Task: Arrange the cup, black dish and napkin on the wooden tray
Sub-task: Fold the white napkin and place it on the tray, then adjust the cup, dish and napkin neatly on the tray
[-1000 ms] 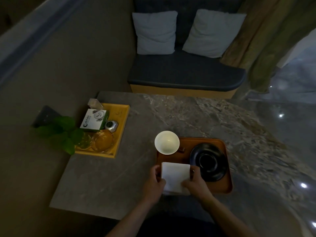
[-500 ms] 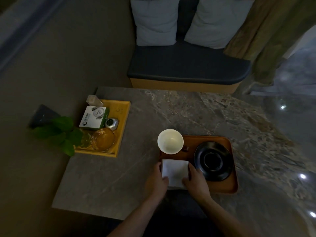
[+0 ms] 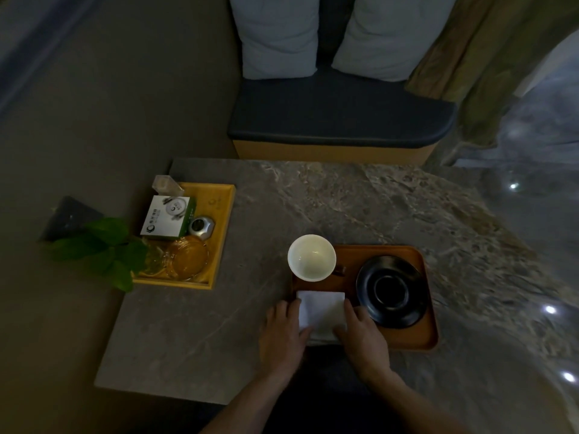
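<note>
A brown wooden tray (image 3: pixel 423 336) lies on the stone table. A white cup (image 3: pixel 311 257) stands upright at the tray's far left corner. The round black dish (image 3: pixel 392 291) fills the tray's right half. A folded white napkin (image 3: pixel 321 310) lies flat on the near left part of the tray, below the cup. My left hand (image 3: pixel 283 335) holds the napkin's left edge, fingers on its near left corner. My right hand (image 3: pixel 363 335) holds its right edge, close beside the black dish. Both hands cover the napkin's near side.
A yellow tray (image 3: pixel 223 233) at the table's left holds a white and green box (image 3: pixel 167 218), a small silver object (image 3: pixel 202 228), and amber glass dishes (image 3: pixel 187 260). Green leaves (image 3: pixel 103 249) overhang its left side. A dark bench with two pillows (image 3: pixel 340 120) stands beyond the table.
Both hands and the napkin have shifted slightly further onto the tray, toward the cup. The camera has tipped down. Cup and dish have not moved.
</note>
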